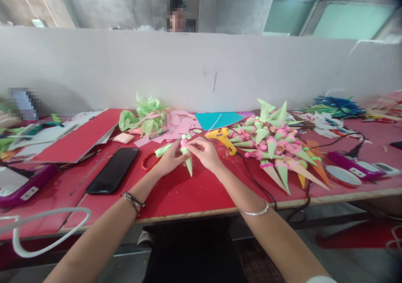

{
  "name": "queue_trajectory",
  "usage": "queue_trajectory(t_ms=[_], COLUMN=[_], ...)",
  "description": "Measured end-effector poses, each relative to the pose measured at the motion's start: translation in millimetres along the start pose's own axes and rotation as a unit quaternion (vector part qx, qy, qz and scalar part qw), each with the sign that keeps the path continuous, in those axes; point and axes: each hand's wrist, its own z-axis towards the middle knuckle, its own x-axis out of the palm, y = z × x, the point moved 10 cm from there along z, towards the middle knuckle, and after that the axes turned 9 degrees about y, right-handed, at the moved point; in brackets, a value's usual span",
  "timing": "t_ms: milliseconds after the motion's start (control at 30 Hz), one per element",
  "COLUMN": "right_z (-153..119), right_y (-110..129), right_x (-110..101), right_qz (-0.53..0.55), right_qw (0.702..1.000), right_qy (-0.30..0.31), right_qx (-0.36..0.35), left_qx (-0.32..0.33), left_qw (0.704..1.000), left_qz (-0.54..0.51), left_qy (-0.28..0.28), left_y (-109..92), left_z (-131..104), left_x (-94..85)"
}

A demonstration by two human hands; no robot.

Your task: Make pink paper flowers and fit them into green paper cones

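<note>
Between my two hands, above the red table, is a small green paper cone (189,166) with its tip pointing down and a pink and green top. My left hand (172,159) grips it from the left side. The fingers of my right hand (204,152) pinch at its upper part from the right. Just right of my right hand lies a yellow glue gun (222,138). Red-handled scissors (148,161) rest beside my left hand, partly under it, close to a light green paper piece (163,149).
A black phone (113,170) lies at the left. Many finished-looking paper cones (273,142) are heaped at the right, near a purple power strip (354,165). Pink and green paper scraps (180,123) lie behind my hands. A person (177,16) is beyond the white partition (125,65).
</note>
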Motion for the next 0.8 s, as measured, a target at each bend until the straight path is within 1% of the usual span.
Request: queue_trajectory(t_ms=[100, 200, 333, 433, 567, 700, 800], right_z=[0.2, 0.7, 1.2, 1.1, 0.0, -0.5, -0.2], right_y=[0.7, -1.8, -7.9, -10.7, -11.8, -12.7, -11.2], right_x=[0.2, 2.6, 4.1, 4.2, 2.5, 1.4, 2.9], right_qz=[0.005, 0.02, 0.048, 0.049, 0.055, 0.072, 0.065], right_qw=[1.0, 1.0, 0.998, 0.998, 0.997, 0.996, 0.997], right_qy=[-0.002, 0.007, 0.007, 0.006, 0.0, -0.003, 0.004], right_qx=[-0.001, 0.015, 0.035, 0.041, 0.046, 0.049, 0.041], left_qx=[-0.004, -0.008, -0.004, 0.005, 0.002, 0.02, 0.025], left_qw=[1.0, 1.0, 1.0, 0.999, 0.999, 0.999, 0.999], left_qz=[0.007, 0.022, 0.023, 0.032, 0.045, 0.03, 0.032], left_qy=[-0.006, -0.014, -0.007, -0.008, -0.016, -0.01, -0.008], left_y=[-0.5, -0.6, 1.1, 0.7, -1.7, -7.0, -6.5], left_z=[-0.2, -0.2, 0.7, 0.5, -0.8, -1.2, -1.2], left_x=[-0.5, -1.7, -0.6, -1.2, -2.8, -0.9, -0.7])
